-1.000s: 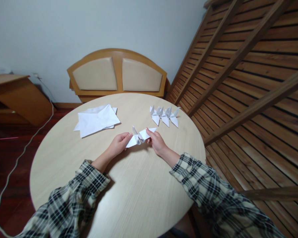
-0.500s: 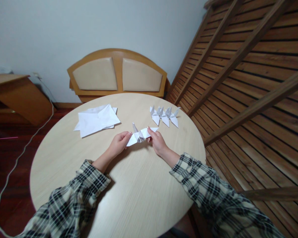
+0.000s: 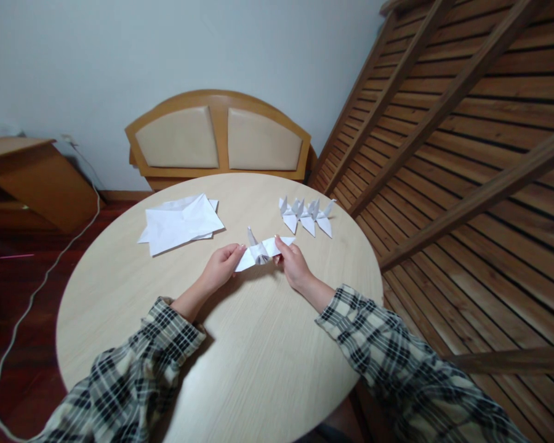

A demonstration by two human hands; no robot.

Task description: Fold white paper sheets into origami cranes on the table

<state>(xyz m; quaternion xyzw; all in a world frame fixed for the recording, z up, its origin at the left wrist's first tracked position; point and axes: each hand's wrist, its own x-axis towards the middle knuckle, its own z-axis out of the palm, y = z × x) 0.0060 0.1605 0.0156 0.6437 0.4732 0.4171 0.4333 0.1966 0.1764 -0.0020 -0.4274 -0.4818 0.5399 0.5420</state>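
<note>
Between my two hands a white origami paper crane (image 3: pixel 259 253) is held above the table, its wings stretched out sideways and a pointed end standing up. My left hand (image 3: pixel 221 266) pinches the left wing between thumb and fingers. The right wing is gripped by my right hand (image 3: pixel 292 262) in the same way, with the thumb on top. Beyond my right hand, three folded paper cranes (image 3: pixel 306 215) stand close together in a row. A stack of white paper sheets (image 3: pixel 181 226) lies on the table past my left hand.
The round pale wooden table (image 3: pixel 253 369) fills the middle. Behind it stands a wooden headboard (image 3: pixel 222 138) with two cream panels. A slatted wooden screen (image 3: pixel 461 184) leans along the right. On the left are a wooden desk (image 3: pixel 37 184) and a white cable (image 3: pixel 41 289) on the floor.
Almost nothing differs. The crane's wings look slightly more spread and its body a touch flatter, while both hands keep their grip in nearly the same place.
</note>
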